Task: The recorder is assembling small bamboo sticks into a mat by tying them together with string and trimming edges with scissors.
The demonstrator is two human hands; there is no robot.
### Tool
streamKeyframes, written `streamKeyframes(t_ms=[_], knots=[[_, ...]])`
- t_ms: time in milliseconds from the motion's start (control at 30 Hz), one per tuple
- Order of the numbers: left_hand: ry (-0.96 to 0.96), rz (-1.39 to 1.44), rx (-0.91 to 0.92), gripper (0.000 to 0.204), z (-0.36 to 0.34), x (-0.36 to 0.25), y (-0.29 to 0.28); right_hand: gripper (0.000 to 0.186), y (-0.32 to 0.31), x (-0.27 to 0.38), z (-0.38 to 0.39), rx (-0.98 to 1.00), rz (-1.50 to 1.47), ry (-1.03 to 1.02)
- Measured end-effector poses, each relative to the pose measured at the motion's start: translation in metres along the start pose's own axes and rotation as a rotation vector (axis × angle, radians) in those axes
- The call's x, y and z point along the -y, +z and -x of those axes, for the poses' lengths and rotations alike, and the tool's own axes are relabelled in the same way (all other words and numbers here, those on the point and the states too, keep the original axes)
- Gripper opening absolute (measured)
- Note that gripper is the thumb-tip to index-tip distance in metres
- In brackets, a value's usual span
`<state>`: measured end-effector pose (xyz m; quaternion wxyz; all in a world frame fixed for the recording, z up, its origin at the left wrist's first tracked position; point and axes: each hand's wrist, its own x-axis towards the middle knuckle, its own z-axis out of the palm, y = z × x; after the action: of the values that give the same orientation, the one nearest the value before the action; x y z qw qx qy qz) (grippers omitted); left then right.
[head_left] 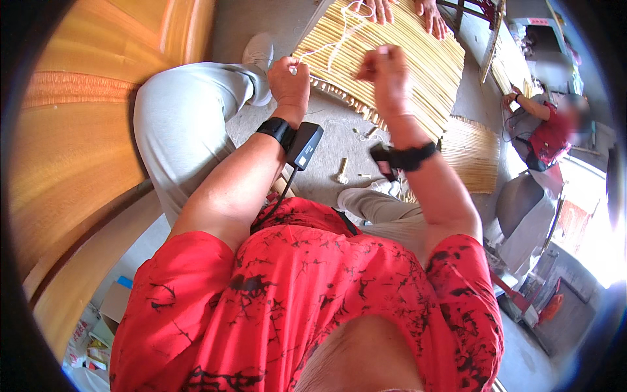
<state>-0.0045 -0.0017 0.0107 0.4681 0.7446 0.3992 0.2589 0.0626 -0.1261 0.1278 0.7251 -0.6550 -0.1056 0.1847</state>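
Observation:
A mat of thin pale reed or bamboo rods (428,72) lies in front of me, its rod ends forming an uneven near edge. At its left near corner is my left hand (289,86), fingers closed on a white string (320,49). From there the string runs loosely up across the mat. Above the near edge of the mat my right hand (392,81) is raised with its fingers curled closed and a little blurred; what they hold, if anything, cannot be made out. Another person's two hands (432,17) rest on the far side of the mat.
Left of me stands a large varnished wooden panel (78,144). A second rod mat (471,153) lies at the right. On the grey floor between my feet is a small pale peg-like piece (342,171) among scraps. Further right, a person in red (548,134) works at another mat.

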Motion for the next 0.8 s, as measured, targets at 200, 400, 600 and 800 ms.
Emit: streamKeyframes(t_ms=[200, 400, 600, 800], knots=[[0.340, 0.031, 0.112, 0.014, 0.029, -0.002, 0.015, 0.011, -0.161, 0.133, 0.050, -0.016, 0.766, -0.024], [0.486, -0.117, 0.095, 0.030, 0.028, -0.009, 0.003, 0.009, -0.388, 0.205, 0.172, -0.632, 0.435, -0.192], [0.486, -0.121, 0.139, 0.039, 0.029, -0.018, 0.007, 0.017, -0.523, 0.288, 0.318, -1.500, 0.794, -0.367], [0.549, -0.210, 0.128, 0.045, 0.048, -0.033, 0.006, 0.019, -0.558, 0.416, 0.356, -1.797, 1.082, -0.493]])
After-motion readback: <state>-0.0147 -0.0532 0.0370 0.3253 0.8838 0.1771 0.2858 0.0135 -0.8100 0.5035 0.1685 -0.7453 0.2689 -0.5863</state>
